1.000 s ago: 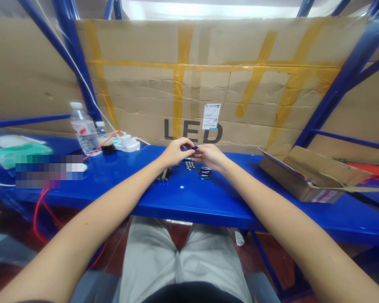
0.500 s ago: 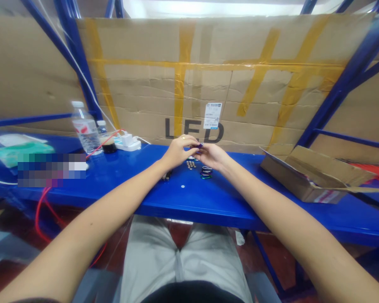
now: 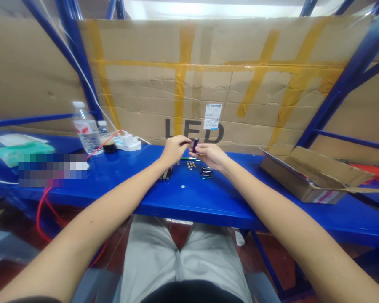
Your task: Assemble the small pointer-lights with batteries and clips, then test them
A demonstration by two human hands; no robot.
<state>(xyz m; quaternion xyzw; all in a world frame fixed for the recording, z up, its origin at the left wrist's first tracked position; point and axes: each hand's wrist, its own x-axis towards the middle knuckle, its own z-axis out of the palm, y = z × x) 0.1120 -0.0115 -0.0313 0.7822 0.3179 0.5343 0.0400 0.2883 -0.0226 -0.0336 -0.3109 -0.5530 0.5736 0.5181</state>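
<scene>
Two bottles at the far left of the blue table (image 3: 113, 185): a clear water bottle (image 3: 84, 130) and, just beside it, a small dark bottle (image 3: 106, 141). Next to these, a white power strip (image 3: 129, 143), with a red cable (image 3: 44, 206) looping down off the table's edge.

Toward the middle, some dark stick-like pieces (image 3: 166, 174) flat on the table, just under the left wrist. Left hand (image 3: 173, 150) raised off the surface, fingers curled and pinched narrow, tips right at the top of the purple cylinder (image 3: 195, 145); too small to tell whether anything sits between them.

Short, glossy, deep purple, the cylinder: upright in the air between both hands, before the black "LED" lettering. Right hand (image 3: 211, 155) closed on its lower end with thumb and fingertips.

Below, a cluster of small metal pieces (image 3: 191, 165); just right of them, looped rings (image 3: 206, 172) under the right wrist. Far right, an open cardboard box (image 3: 312, 174).
</scene>
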